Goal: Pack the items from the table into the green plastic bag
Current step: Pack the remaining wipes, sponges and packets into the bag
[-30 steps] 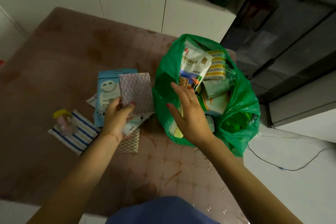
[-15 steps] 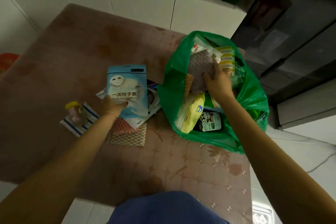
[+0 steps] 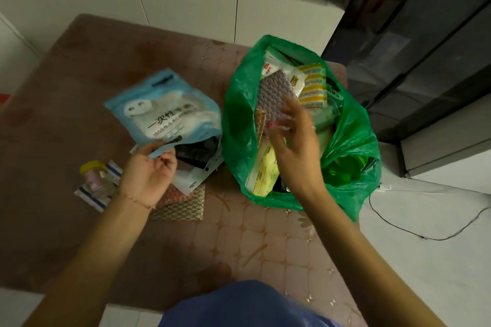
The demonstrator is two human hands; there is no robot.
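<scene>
The green plastic bag (image 3: 239,119) stands open at the table's right side, holding several packs, among them a grey bubble-textured sheet (image 3: 275,98) and a yellow striped sponge pack (image 3: 313,85). My right hand (image 3: 295,141) hovers over the bag's mouth, fingers spread, holding nothing; it is blurred. My left hand (image 3: 150,172) pinches the lower edge of a light blue packet of disposable gloves (image 3: 164,109) and lifts it off the pile. Under it lie a dark packet (image 3: 196,151), a white packet (image 3: 191,180) and a patterned mesh cloth (image 3: 183,207).
A small yellow-capped bottle (image 3: 93,175) lies on a blue-striped bag (image 3: 93,196) left of my left wrist. The brown quilted table (image 3: 252,247) ends just right of the green bag. White cabinets stand behind. A black cable (image 3: 425,231) runs across the floor.
My right hand has let go of the bubble-textured sheet inside the bag and pulled back toward me. My left hand has lifted the blue glove packet up off the pile.
</scene>
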